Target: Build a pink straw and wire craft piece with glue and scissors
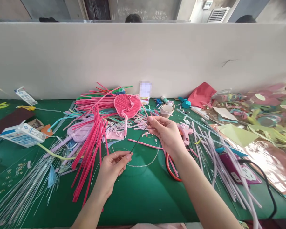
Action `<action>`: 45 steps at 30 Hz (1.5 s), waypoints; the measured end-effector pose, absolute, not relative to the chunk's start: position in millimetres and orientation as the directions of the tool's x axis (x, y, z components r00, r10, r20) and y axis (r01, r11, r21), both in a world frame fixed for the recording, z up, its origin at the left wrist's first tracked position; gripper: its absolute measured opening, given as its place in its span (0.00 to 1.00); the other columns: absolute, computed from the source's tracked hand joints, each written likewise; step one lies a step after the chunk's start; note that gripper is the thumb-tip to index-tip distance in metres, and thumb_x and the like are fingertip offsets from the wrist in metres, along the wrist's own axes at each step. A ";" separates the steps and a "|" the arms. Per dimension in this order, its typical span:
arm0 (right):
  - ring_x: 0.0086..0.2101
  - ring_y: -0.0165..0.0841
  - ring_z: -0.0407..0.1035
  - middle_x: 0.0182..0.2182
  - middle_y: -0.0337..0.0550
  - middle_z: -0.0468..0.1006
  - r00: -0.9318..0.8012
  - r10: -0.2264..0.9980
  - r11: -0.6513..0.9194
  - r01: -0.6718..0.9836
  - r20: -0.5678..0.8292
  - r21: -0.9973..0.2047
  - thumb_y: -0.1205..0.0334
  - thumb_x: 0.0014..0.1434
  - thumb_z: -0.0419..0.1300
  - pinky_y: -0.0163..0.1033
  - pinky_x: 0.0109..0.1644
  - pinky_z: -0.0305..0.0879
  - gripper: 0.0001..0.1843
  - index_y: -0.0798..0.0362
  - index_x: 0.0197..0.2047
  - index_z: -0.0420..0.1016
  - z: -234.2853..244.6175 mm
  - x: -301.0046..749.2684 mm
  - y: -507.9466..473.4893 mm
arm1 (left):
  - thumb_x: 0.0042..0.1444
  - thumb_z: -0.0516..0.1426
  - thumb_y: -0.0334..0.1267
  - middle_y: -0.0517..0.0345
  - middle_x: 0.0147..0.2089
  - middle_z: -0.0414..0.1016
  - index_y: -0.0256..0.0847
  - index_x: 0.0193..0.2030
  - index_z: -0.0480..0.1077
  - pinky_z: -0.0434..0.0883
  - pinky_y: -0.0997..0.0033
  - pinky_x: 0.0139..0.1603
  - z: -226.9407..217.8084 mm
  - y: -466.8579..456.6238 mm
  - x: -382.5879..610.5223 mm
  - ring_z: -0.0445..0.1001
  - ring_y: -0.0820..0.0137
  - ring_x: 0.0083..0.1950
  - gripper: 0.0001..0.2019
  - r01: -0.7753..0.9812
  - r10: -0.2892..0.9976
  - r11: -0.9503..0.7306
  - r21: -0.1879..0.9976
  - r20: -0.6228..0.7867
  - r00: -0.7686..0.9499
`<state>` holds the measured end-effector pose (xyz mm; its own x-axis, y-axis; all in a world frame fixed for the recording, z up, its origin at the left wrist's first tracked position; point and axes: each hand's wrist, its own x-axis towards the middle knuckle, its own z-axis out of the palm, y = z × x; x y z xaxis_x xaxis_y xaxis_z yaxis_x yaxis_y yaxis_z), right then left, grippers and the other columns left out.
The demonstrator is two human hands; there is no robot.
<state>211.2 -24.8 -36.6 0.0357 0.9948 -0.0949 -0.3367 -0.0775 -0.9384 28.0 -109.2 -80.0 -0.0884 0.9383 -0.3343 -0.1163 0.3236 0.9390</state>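
Note:
A thin dark cord (138, 142) runs slantwise between my two hands above the green table. My left hand (115, 165) pinches its lower end between thumb and fingers. The upper end is pinched by my right hand (165, 131), farther away and to the right. A loop of clear, thin line (143, 165) hangs around and below the cord; where it is attached is hard to make out. Beyond my hands lies a pink fan-shaped piece (127, 106) made of fuzzy strips, with small curled pieces on it. A pink fuzzy stick (145, 143) lies beneath the cord.
Red fuzzy stems (91, 159) lie left of my left hand, near a lilac fan-shaped piece (82, 131). Wires (26, 190) spread at left. Orange-handled scissors (169, 170), a pink glue gun (186, 133), a paper cup (167, 109) and a purple power strip (239, 170) are at right.

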 end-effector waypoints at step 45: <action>0.29 0.32 0.78 0.27 0.44 0.82 -0.141 0.985 -0.124 -0.153 -0.103 -0.980 0.53 0.39 0.77 0.36 0.38 0.78 0.17 0.54 0.30 0.83 -22.3 241.8 -12.4 | 0.43 0.70 0.47 0.53 0.31 0.78 0.38 0.36 0.82 0.67 0.71 0.32 -81.6 -117.5 15.1 0.65 0.74 0.27 0.17 -0.092 0.940 0.331 0.939 -0.337 -0.058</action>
